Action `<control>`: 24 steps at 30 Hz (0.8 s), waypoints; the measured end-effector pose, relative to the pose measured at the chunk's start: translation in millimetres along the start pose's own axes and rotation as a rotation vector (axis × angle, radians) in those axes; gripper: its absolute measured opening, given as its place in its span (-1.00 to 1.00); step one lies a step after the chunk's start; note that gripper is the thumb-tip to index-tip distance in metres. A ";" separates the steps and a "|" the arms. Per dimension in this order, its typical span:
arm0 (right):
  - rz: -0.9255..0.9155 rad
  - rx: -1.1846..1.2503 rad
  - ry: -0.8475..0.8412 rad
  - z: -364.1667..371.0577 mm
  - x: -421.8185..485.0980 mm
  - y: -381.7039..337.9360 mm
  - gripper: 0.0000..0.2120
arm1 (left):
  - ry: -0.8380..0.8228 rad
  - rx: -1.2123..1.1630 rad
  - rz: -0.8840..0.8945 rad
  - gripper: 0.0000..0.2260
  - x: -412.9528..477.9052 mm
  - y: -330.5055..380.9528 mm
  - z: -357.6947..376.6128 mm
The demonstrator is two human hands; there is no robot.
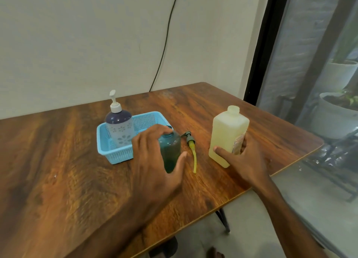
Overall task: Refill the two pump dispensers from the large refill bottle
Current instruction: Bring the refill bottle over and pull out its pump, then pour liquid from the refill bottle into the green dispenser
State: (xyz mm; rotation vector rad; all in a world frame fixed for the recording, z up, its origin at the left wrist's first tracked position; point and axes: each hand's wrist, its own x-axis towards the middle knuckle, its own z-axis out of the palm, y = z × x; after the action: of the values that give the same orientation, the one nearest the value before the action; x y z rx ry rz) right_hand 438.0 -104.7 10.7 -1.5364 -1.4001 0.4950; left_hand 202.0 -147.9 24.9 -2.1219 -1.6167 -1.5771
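A teal dispenser bottle [170, 151] stands uncapped on the wooden table [77, 170]. My left hand [155, 161] wraps round it, fingers over its shoulder and thumb against its right side. Its pump head [189, 139], with a yellow tube, lies on the table just to the right. The large pale-yellow refill bottle [226, 133] stands upright with no cap, and my right hand [244, 159] grips its lower right side, thumb on the front face. A second dispenser [119, 128], purple-topped with a white pump still on, stands in a blue basket [116, 155].
The table's right edge and rounded corner [317, 143] lie close to the refill bottle. Past it a glass door shows white plant pots [333, 114]. A black cable [164, 44] runs down the wall behind the table.
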 end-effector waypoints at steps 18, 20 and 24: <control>-0.117 -0.002 0.018 -10.9 -17.1 -6.6 -0.11 | -0.406 -0.299 -0.311 -0.35 31.6 -9.6 5.0; -0.115 0.013 0.009 -14.4 -22.0 -8.6 -0.11 | -0.431 -0.332 -0.311 -0.36 33.1 -9.0 4.5; -0.108 0.039 0.003 -22.2 -36.1 -13.8 -0.11 | -0.492 -0.388 -0.305 -0.41 29.4 -9.0 1.0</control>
State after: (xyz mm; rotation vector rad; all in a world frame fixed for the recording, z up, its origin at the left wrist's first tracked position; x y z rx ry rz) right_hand 439.4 -147.9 21.6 -1.4217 -1.4543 0.4514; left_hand 194.3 -122.9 41.1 -2.7513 -1.9907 -1.6509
